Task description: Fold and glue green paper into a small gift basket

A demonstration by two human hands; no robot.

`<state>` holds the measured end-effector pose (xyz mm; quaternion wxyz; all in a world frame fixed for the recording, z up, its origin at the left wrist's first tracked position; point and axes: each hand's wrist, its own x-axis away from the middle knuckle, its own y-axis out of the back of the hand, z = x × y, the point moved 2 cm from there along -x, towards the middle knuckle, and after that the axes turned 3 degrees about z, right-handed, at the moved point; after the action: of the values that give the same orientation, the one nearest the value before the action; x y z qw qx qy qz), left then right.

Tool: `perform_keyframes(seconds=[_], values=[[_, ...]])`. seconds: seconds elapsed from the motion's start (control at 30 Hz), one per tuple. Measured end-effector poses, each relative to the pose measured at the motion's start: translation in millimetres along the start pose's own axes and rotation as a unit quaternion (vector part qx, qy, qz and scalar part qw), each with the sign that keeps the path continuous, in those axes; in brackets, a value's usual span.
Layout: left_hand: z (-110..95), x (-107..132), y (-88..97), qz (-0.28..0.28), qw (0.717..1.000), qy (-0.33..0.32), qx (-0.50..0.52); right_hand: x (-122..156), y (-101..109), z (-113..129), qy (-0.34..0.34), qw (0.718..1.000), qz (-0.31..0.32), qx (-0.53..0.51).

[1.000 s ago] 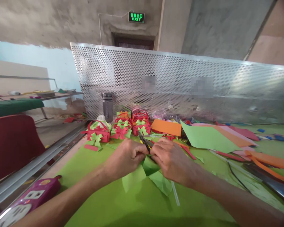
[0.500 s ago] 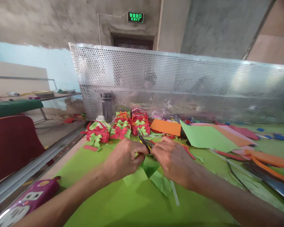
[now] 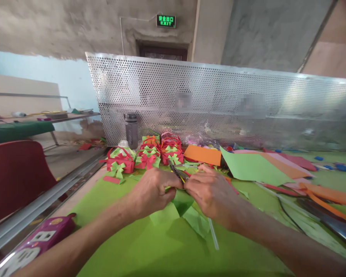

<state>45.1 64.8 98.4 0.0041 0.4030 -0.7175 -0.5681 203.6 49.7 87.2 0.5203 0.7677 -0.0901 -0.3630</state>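
My left hand (image 3: 158,192) is closed in a pinch on green paper (image 3: 183,202), folded and darker at its middle. From the right, my right hand (image 3: 210,194) pinches the same paper, fingertips almost touching those of the left. Lighter green flaps (image 3: 165,215) spread below the hands, and I cannot tell whether all belong to one piece. Scissors (image 3: 176,172) with dark and yellow parts show just behind the fingertips, partly hidden. A translucent stick (image 3: 213,234) pokes out below my right hand.
Small red and green paper baskets (image 3: 123,165) stand at the back, beside a grey bottle (image 3: 131,130). Orange (image 3: 203,154) and green sheets (image 3: 256,165) lie back right. A purple power strip (image 3: 47,236) sits front left. A perforated metal screen (image 3: 161,84) rises behind the table.
Both hands keep their pinch on the green paper with almost no movement. The whole view has shifted very slightly.
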Motion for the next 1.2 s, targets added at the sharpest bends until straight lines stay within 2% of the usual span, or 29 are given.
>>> perform_keyframes(seconds=[0.17, 0.4, 1.0, 1.2], values=[[2, 0, -1.6, 0.007, 1.0, -0.019, 0.009, 1, 1, 4, 0.009, 1.0, -0.015, 0.012], [3, 0, 2.1, -0.009, 0.999, -0.008, 0.034, 0, 12, 7, -0.016, 0.999, 0.023, -0.028], [-5, 2, 1.2, -0.007, 1.0, 0.005, 0.021, -1, 7, 10, 0.013, 0.998, -0.033, -0.049], [-4, 1, 4.2, 0.024, 0.999, -0.012, 0.034, 0, 5, 8, 0.017, 0.997, -0.041, -0.057]])
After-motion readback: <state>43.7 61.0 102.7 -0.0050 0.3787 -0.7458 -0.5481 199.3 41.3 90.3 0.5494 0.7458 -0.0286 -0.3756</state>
